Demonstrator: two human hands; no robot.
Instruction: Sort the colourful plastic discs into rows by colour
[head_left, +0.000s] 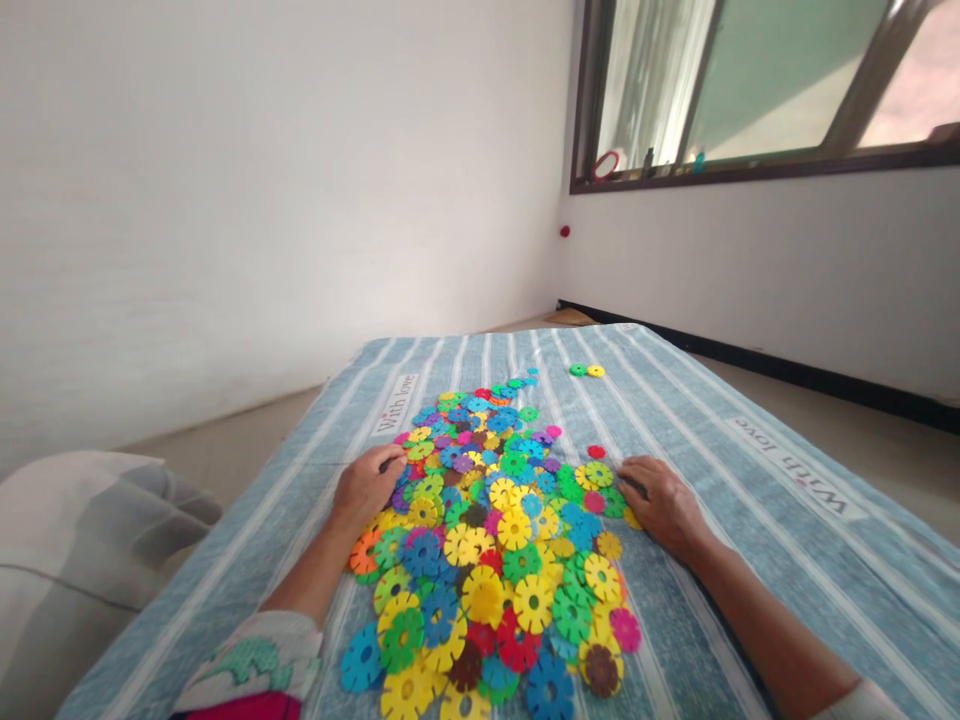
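Note:
A long, loose pile of notched plastic discs [514, 525] in yellow, blue, green, red, orange, purple and brown lies down the middle of the cloth. My left hand [369, 485] rests at the pile's left edge, its curved fingers touching the outer discs and gripping none that I can see. On the opposite side, my right hand [664, 503] lies palm down with thumb and fingers apart. Its fingertips are beside a green disc [611, 501] and a yellow disc [632, 518]. A red disc [596, 452] sits apart, up and left of that hand.
Striped blue-grey cloth [720, 480] covers the surface under the discs. Farther off lie a single green disc [577, 370] and a yellow one [595, 371] touching it. A pale covered object [97, 540] stands at left. White walls and a window [780, 80] are behind.

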